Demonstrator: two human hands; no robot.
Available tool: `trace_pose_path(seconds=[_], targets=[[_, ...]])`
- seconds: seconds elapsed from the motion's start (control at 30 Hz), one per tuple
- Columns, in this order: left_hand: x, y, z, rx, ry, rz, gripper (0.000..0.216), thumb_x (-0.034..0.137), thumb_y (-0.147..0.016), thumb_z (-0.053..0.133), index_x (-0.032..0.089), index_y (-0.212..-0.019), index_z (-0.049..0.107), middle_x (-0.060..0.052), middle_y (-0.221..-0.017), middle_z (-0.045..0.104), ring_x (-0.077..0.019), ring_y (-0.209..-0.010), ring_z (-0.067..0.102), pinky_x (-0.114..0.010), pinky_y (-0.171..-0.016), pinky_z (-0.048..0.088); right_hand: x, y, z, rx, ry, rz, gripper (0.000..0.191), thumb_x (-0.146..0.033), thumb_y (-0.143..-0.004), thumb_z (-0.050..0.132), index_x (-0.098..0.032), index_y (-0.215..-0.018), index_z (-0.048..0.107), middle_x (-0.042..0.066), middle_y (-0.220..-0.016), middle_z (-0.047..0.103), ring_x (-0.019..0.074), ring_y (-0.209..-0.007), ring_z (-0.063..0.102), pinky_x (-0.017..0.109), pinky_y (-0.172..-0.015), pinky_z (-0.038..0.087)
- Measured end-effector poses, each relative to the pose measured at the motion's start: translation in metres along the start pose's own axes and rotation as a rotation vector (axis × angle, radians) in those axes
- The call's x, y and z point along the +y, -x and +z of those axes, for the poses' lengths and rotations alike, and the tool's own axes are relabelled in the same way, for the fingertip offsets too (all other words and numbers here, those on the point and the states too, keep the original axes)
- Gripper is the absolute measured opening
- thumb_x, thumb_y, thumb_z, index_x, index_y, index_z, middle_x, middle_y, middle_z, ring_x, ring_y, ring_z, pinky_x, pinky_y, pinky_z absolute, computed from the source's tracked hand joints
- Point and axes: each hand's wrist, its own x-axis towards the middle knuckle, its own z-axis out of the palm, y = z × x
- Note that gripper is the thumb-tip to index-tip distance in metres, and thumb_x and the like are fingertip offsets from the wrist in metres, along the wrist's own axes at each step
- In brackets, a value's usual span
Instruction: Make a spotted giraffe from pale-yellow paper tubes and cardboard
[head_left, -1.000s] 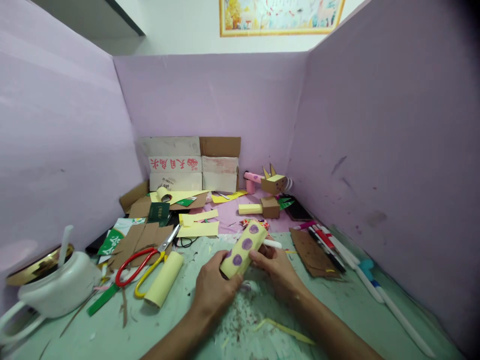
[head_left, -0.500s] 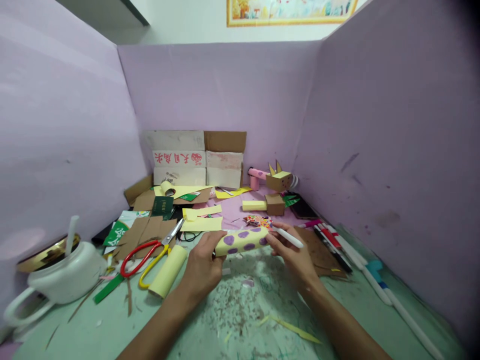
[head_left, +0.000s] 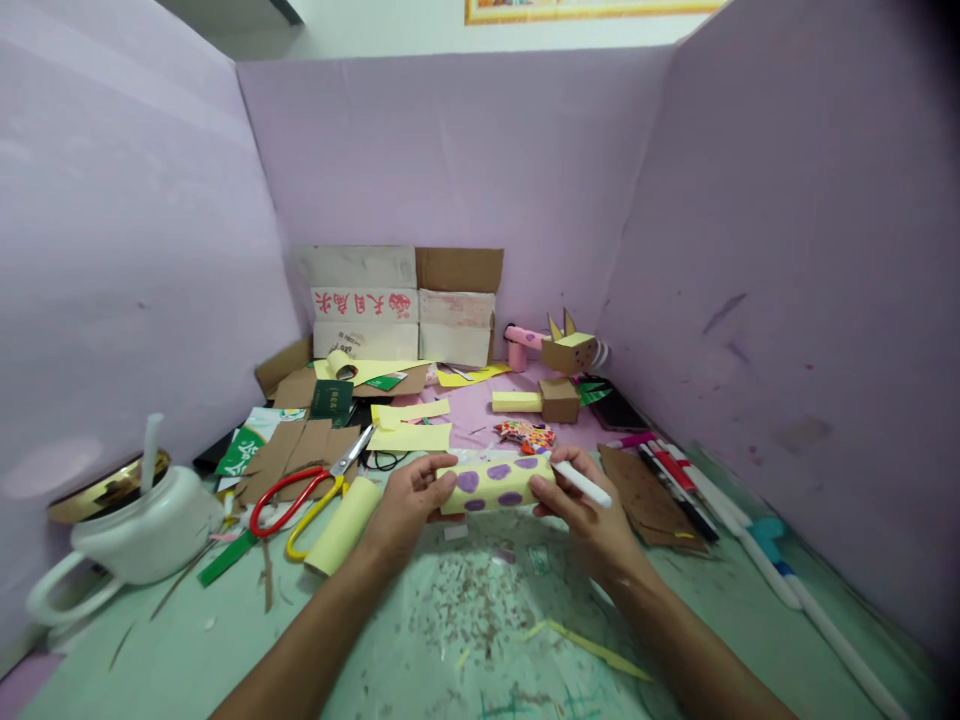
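A yellow paper tube (head_left: 491, 484) with purple spots lies crosswise between my hands, just above the green tabletop. My left hand (head_left: 414, 502) is closed around its left end. With thumb and fingers my right hand (head_left: 581, 505) grips the right end, and a white marker (head_left: 582, 484) also rests in that hand, slanting down to the right. A plain yellow paper tube (head_left: 345, 526) lies left of my left forearm. Beside it are scissors (head_left: 306, 502) with one red and one yellow handle. Beyond the spotted tube lies a colourful patterned packet (head_left: 525, 434).
A white pot (head_left: 142, 530) stands at left. Cardboard pieces (head_left: 300, 455) and yellow paper strips (head_left: 409, 436) lie behind the scissors. A cardboard box with a yellow tube (head_left: 559, 400) sits farther back. Several markers (head_left: 679, 490) line the right wall. A yellow paper scrap (head_left: 592, 648) lies in front.
The spotted tube has moved slightly right and turned, showing its spots differently. My left fingers have shifted, with the thumb now on its front. The camera view has tilted down slightly.
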Motion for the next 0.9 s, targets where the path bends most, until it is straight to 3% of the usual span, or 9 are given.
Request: trace_pose_path(seconds=[0.2, 0.4, 0.53, 0.7, 0.8, 0.87, 0.9], targets=[[-0.007, -0.001, 0.001, 0.086, -0.109, 0.117, 0.054, 0.038, -0.051, 0.081, 0.01, -0.094, 0.065, -0.002, -0.067, 0.066, -0.0146, -0.06, 0.058, -0.026, -0.054, 0.049, -0.003, 0.005, 0.003, -0.019, 0.012, 0.004, 0.046, -0.037, -0.058, 0.083, -0.022, -0.084, 0.048, -0.01, -0.061, 0.046, 0.0078, -0.051, 0.046, 0.019, -0.04, 0.051], [-0.002, -0.001, 0.001, 0.116, -0.159, 0.186, 0.041, 0.03, -0.054, 0.077, 0.012, -0.09, 0.069, -0.002, -0.069, 0.067, -0.0134, -0.062, 0.057, -0.023, -0.056, 0.045, 0.0, 0.001, -0.001, 0.012, -0.01, 0.033, 0.046, -0.039, -0.061, 0.082, -0.022, -0.089, 0.049, -0.008, -0.065, 0.054, 0.0099, -0.055, 0.055, 0.02, -0.043, 0.052], [-0.002, -0.003, -0.005, 0.03, -0.247, 0.197, 0.045, 0.034, -0.056, 0.076, 0.011, -0.095, 0.068, -0.003, -0.075, 0.067, -0.0157, -0.068, 0.059, -0.025, -0.062, 0.047, 0.001, -0.003, -0.005, 0.053, 0.038, -0.032, 0.041, -0.036, -0.063, 0.08, -0.021, -0.084, 0.048, -0.009, -0.056, 0.054, 0.0074, -0.045, 0.05, 0.015, -0.038, 0.043], [0.002, 0.0, -0.009, -0.125, -0.504, 0.152, 0.061, 0.025, -0.054, 0.076, 0.012, -0.112, 0.062, -0.008, -0.103, 0.066, -0.0216, -0.085, 0.061, -0.029, -0.073, 0.05, -0.001, -0.002, -0.001, 0.086, 0.088, -0.034, 0.037, -0.035, -0.064, 0.077, -0.021, -0.081, 0.047, -0.011, -0.049, 0.05, 0.0054, -0.038, 0.042, 0.014, -0.035, 0.034], [0.012, 0.002, -0.014, -0.179, -0.708, 0.112, 0.05, 0.017, -0.056, 0.069, 0.014, -0.105, 0.066, -0.005, -0.096, 0.068, -0.0201, -0.081, 0.06, -0.027, -0.07, 0.048, -0.001, 0.0, 0.003, 0.048, 0.092, 0.01, 0.037, -0.038, -0.065, 0.076, -0.022, -0.081, 0.048, -0.011, -0.051, 0.049, 0.0064, -0.039, 0.042, 0.016, -0.036, 0.036], [0.019, 0.0, -0.023, -0.209, -0.783, 0.085, 0.041, 0.016, -0.057, 0.067, 0.016, -0.098, 0.068, -0.002, -0.087, 0.069, -0.0198, -0.078, 0.061, -0.026, -0.068, 0.047, -0.002, -0.001, 0.003, 0.031, 0.105, 0.032, 0.037, -0.041, -0.067, 0.075, -0.022, -0.084, 0.048, -0.007, -0.057, 0.055, 0.01, -0.045, 0.05, 0.019, -0.04, 0.041], [0.022, -0.003, -0.03, -0.165, -0.788, 0.086, 0.041, 0.015, -0.057, 0.068, 0.017, -0.098, 0.069, -0.002, -0.088, 0.07, -0.0204, -0.079, 0.062, -0.027, -0.069, 0.048, -0.003, -0.001, 0.001, 0.029, 0.121, 0.037, 0.037, -0.043, -0.068, 0.073, -0.022, -0.086, 0.049, -0.004, -0.063, 0.061, 0.013, -0.051, 0.056, 0.021, -0.043, 0.045]])
